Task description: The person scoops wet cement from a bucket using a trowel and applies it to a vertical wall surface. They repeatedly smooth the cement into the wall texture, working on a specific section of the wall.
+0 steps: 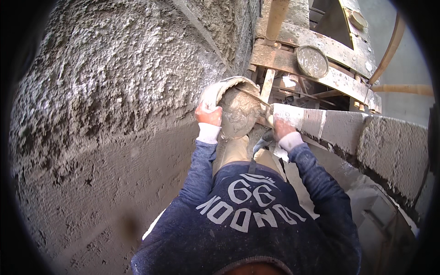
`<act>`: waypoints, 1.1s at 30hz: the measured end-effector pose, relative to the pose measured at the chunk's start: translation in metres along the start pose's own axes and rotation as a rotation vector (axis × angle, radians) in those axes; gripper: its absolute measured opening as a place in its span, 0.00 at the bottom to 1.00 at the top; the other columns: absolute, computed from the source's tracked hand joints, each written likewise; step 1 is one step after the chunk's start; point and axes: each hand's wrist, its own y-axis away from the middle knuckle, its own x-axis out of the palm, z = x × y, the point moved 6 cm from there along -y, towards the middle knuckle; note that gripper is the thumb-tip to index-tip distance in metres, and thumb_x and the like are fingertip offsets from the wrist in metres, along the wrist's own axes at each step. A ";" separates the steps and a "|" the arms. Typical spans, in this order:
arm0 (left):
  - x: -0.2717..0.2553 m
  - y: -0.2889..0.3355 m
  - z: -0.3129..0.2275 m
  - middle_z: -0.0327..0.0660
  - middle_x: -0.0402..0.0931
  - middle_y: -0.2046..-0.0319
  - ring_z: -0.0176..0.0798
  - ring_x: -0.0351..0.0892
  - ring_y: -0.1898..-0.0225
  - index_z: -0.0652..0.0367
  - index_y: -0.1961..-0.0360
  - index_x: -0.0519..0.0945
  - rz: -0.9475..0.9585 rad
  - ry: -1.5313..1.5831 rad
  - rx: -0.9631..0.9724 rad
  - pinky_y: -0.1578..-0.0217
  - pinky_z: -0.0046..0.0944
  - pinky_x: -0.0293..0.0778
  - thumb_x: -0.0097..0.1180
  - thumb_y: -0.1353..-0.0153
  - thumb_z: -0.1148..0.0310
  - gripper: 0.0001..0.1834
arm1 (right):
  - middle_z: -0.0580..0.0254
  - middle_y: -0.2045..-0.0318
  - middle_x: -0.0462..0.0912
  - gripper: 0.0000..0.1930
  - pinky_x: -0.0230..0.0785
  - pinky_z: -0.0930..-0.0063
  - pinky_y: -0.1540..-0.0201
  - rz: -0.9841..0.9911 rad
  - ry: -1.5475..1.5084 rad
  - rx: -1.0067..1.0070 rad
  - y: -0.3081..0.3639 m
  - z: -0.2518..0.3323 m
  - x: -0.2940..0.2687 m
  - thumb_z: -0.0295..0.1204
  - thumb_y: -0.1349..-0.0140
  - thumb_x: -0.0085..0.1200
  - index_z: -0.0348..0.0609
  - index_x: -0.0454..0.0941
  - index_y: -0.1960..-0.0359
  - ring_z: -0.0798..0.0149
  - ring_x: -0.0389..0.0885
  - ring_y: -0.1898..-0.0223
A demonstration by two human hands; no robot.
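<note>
My left hand (209, 114) is closed on the left side of a mortar-crusted bucket (208, 93), tipped so that its mouth faces me. Wet grey mortar (241, 112) lies inside it. To the right, my right hand (283, 127) grips the pale handle of a trowel (269, 117). The trowel's thin metal part reaches left across the bucket's mouth, and its blade cannot be made out clearly. The bucket is in front of my legs, close to the rough wall.
A roughly plastered wall (114, 68) rises on the left, smoother low down. A block wall (341, 130) runs along the right. Ahead, scaffold planks (275, 57) carry a round pan of mortar (312, 62), with wooden poles (277, 20) around them.
</note>
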 end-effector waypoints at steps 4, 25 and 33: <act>-0.004 0.000 -0.072 0.37 0.63 0.85 0.32 0.58 0.81 0.66 0.79 0.69 0.039 0.096 0.267 0.80 0.35 0.59 0.51 0.61 0.75 0.07 | 0.39 0.61 0.77 0.23 0.70 0.55 0.53 0.040 -0.229 0.068 -0.004 0.025 0.011 0.32 0.48 0.55 0.35 0.65 0.52 0.41 0.76 0.56; 0.005 -0.023 0.027 0.32 0.63 0.87 0.29 0.60 0.84 0.58 0.86 0.65 -0.200 0.393 -0.109 0.82 0.32 0.57 0.47 0.62 0.80 0.06 | 0.71 0.86 0.67 0.10 0.57 0.79 0.89 0.481 -1.389 0.068 0.018 0.074 -0.008 0.27 0.42 0.55 0.43 0.66 0.64 0.75 0.64 0.90; 0.041 -0.025 0.097 0.34 0.62 0.86 0.34 0.60 0.83 0.59 0.83 0.66 -0.067 0.194 -0.289 0.81 0.37 0.59 0.49 0.65 0.77 0.05 | 0.70 0.85 0.64 0.11 0.58 0.80 0.88 0.158 -1.911 0.276 -0.022 0.060 -0.041 0.27 0.41 0.53 0.43 0.65 0.59 0.75 0.63 0.89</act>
